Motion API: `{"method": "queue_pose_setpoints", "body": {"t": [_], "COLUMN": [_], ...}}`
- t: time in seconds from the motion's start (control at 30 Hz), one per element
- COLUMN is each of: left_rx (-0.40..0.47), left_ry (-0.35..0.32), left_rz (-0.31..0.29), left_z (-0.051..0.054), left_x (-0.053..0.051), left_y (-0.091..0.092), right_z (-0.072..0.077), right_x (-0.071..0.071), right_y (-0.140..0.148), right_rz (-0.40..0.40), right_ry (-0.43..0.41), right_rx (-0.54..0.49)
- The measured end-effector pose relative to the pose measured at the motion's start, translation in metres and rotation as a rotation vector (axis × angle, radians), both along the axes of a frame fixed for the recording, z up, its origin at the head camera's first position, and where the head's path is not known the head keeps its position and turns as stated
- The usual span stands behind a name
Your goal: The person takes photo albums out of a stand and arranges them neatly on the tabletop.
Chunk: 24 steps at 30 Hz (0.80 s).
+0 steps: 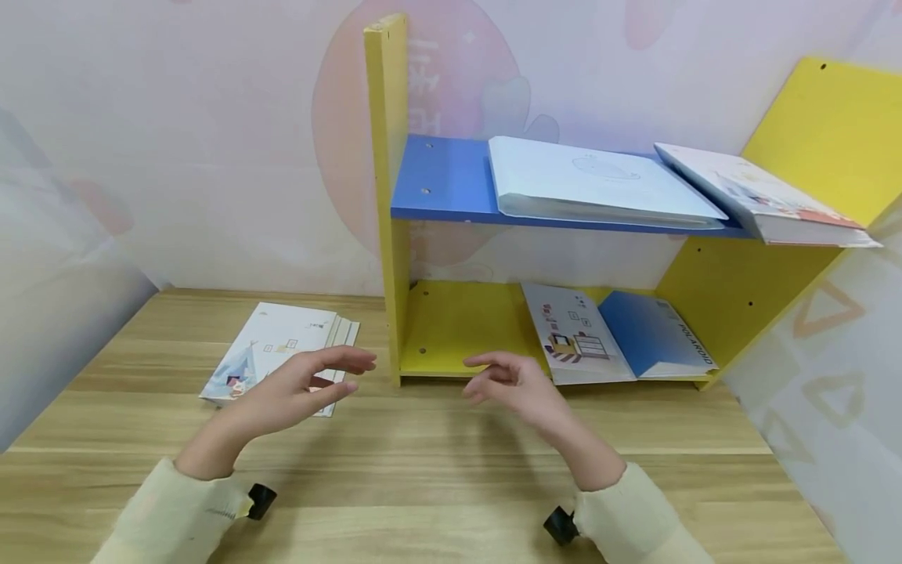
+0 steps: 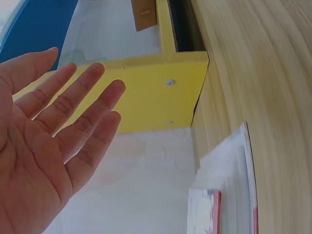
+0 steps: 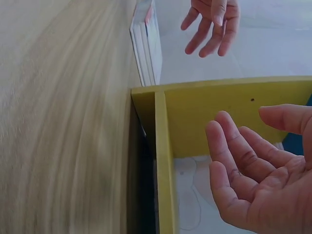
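Note:
My left hand (image 1: 299, 392) hovers over the table beside a small stack of white albums (image 1: 285, 333) with a tent drawing on the top cover. Its fingers are spread loosely and hold nothing, as the left wrist view shows. In front of the lower shelf board (image 1: 465, 325) is my right hand (image 1: 517, 392), fingers gently bent, with nothing in its grasp. A white album with a house drawing (image 1: 578, 337) lies on that yellow board, next to a blue album marked POLAROID (image 1: 658, 337). On the blue upper board (image 1: 447, 176) rest a pale album (image 1: 599, 184) and a thick illustrated album (image 1: 771, 196).
The shelf's yellow left side panel (image 1: 387, 196) stands upright between the stack and the boards. Its yellow right panel (image 1: 838, 133) leans outward. A printed cloth wall (image 1: 211, 157) closes off the back of the wooden table (image 1: 409, 486).

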State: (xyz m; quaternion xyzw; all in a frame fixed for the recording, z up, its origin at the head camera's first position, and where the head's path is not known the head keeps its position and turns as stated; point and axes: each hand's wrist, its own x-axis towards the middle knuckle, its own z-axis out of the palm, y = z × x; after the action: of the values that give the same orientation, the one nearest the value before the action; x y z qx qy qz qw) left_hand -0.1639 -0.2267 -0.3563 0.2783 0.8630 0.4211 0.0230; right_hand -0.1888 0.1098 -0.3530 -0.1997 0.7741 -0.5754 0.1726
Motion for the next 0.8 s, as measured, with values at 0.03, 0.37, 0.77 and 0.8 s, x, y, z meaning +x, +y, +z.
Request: {"method": "queue_pose_setpoints", "body": {"t": [0.03, 0.37, 0.77, 0.8], "left_rx": [0.0, 0.045, 0.064, 0.062], "left_ry": [-0.003, -0.042, -0.049, -0.05], "left_rz": [-0.004, -0.063, -0.187, -0.191], "left_z": [0.0, 0.003, 0.0, -0.001], "left_x": [0.0, -0.005, -0.008, -0.008], "left_y": [0.002, 0.025, 0.061, 0.064], "right_z": [0.001, 0.01, 0.016, 0.016], "right_x": [-0.001, 0.0, -0.003, -0.003], "right_y": [0.002, 0.022, 0.054, 0.057], "right_rz": [-0.003, -0.025, -0.071, -0.081], "right_ry": [0.005, 0.013, 0.046, 0.047], "right_rx": [-0.003, -0.003, 0.009, 0.011]}}
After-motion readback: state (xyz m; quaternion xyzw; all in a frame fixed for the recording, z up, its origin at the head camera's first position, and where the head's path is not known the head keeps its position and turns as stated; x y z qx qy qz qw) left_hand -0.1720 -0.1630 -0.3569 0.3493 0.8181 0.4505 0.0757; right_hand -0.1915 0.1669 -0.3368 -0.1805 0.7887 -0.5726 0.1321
